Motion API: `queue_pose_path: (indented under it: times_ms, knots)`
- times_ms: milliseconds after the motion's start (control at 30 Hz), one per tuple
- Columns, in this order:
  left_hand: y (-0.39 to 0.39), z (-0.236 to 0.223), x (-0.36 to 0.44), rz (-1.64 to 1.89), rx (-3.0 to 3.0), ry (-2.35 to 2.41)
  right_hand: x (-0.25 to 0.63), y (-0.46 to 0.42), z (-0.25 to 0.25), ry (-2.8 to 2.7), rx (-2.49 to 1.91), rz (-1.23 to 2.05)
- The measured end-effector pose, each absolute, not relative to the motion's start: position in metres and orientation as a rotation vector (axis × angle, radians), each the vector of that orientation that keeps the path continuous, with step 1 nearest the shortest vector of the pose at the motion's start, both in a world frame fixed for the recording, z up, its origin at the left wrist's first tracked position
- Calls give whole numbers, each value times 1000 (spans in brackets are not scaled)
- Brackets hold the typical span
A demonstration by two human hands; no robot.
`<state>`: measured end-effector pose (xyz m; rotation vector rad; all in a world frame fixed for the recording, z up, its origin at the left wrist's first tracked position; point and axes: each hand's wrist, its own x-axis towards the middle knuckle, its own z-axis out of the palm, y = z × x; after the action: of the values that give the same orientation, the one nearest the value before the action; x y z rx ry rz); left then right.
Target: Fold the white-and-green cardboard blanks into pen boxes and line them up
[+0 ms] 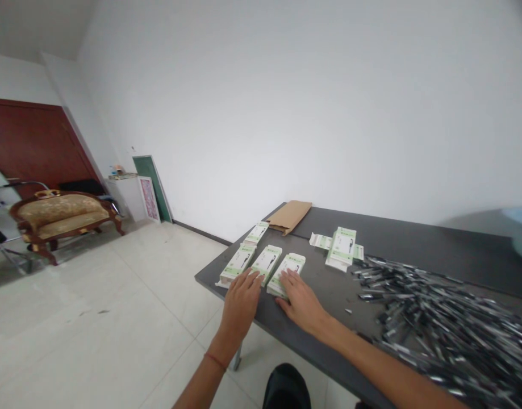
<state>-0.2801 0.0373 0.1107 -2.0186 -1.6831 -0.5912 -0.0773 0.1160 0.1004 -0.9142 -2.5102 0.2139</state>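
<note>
Rests the left hand (242, 291), loosely extended, over the near ends of the left box (238, 261) and middle box (267, 258); lays the right hand (300, 300) on the right box (293, 262), cannot tell whether gripping. Has all three on the worktop (329, 288), left of the pens (439, 307).

head-worn view, looking forward, down over table (331, 288)

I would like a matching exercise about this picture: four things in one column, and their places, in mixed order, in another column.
1. Pens
2. Paper bag
3. Right hand
4. Sofa

A. on the floor, far left
B. on a white-and-green box
C. heaped at the right of the table
D. at the table's back edge

Pairs: 1-C; 2-D; 3-B; 4-A
</note>
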Motion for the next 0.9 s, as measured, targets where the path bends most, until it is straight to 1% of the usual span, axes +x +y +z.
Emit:
queue_pose_path:
  times_ms: [300,533,733,900]
  knots:
    - [35,109,-277,-722,-1904,-1740,-89,120,85,-2404,-956,147]
    - [27,112,-278,-732,-1867,-1759,-87,118,92,-2395,-954,62]
    - [19,106,-277,-665,-1893,-1770,-77,110,115,-2375,-992,10]
    - [26,95,-280,-478,-1941,-1794,-72,106,123,-2427,-1036,37]
